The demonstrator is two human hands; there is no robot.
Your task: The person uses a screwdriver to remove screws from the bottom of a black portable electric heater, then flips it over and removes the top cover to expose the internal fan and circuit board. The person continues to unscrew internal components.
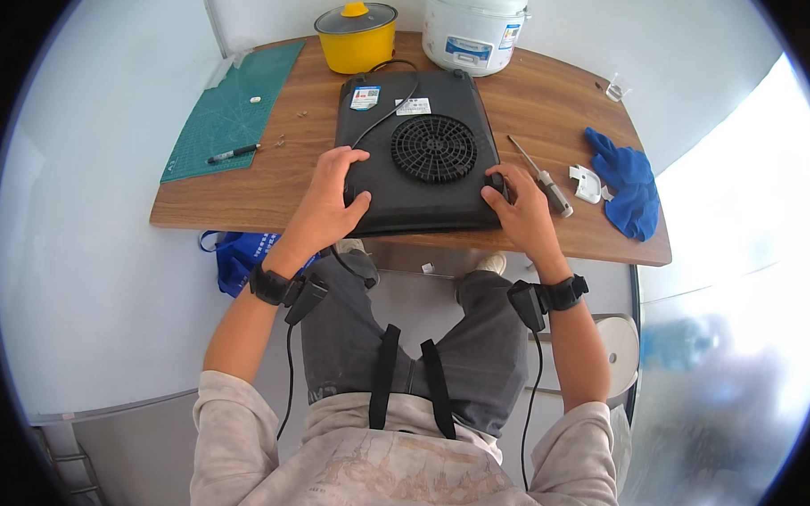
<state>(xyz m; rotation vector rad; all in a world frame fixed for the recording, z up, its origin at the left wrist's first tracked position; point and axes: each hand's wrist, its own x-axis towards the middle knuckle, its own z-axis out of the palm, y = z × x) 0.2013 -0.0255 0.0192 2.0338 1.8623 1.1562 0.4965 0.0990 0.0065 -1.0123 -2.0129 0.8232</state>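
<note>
A black induction cooker [375,138] lies underside up near the table's front edge, its round fan grille showing and a black cord across it. My left hand [333,190] grips its left edge near the front corner, thumb on top. With fingers curled round the right edge, my right hand [520,200] holds the other side. A screwdriver [553,191] with a grey handle lies just right of the cooker. Several small screws [280,141] are scattered on the wood to the left.
At the back stand a yellow pot [356,47] with a glass lid and a white rice cooker [473,34]. A green cutting mat [232,113] bears a pen [233,154]. Rightward are a white plastic part [586,186], a blue cloth [627,187] and a small clear cup [617,88].
</note>
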